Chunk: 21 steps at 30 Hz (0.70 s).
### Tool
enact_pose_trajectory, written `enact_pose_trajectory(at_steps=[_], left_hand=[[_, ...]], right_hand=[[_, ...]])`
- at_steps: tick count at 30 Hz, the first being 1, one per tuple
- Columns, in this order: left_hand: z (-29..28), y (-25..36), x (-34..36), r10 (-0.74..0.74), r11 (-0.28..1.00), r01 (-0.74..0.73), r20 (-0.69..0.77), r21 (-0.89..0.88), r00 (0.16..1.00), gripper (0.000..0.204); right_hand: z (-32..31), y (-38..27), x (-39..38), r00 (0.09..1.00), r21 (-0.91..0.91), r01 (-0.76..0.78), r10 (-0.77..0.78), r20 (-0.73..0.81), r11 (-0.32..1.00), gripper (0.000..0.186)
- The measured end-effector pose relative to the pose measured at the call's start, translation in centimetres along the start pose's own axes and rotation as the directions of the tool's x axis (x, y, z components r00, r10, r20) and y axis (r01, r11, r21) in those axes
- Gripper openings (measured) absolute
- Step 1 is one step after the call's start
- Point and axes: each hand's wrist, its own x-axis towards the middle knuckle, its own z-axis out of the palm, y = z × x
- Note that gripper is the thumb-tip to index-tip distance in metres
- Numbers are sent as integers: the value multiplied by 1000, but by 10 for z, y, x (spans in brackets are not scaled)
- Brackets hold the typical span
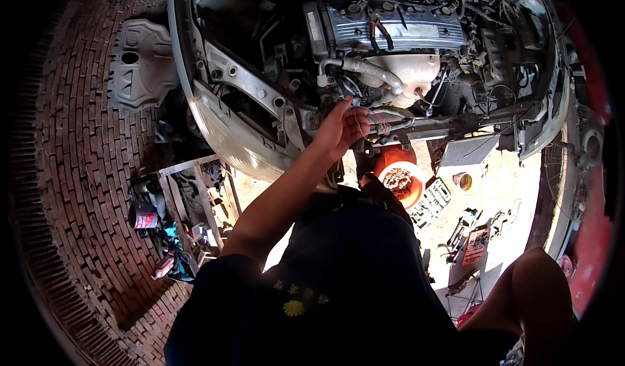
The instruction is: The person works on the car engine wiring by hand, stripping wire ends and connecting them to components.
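My left hand [342, 130] reaches into the engine bay with its thumb raised and its fingers loosely bent apart, beside thin red wires [381, 120] and a hose below the metal heat shield [420, 73]. I cannot tell whether it touches them. Dark-handled pliers [381, 34] lie on the silver engine cover [423, 37]. My right arm [534, 281] is bent at the lower right, and its hand does not show.
An orange bucket [403, 200] with small parts, a radiator [459, 156], a socket set [433, 200] and tools stand below the bumper. A metal-framed cart [185, 168] and a plastic cover [146, 73] are at left on brick paving. The car's front frame [247, 92] spans the top.
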Motion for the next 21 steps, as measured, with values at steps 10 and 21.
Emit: enact_pose_trajectory(at_steps=[10, 21], left_hand=[[6, -2, 3, 0, 1000, 0, -1, 8, 1000, 51], [6, -12, -2, 116, 989, -114, -12, 90, 993, 22]], right_hand=[[-12, -5, -8, 999, -21, -16, 15, -34, 1000, 26], [-28, 47, -101, 769, 23, -468, 419, -483, 884, 24]])
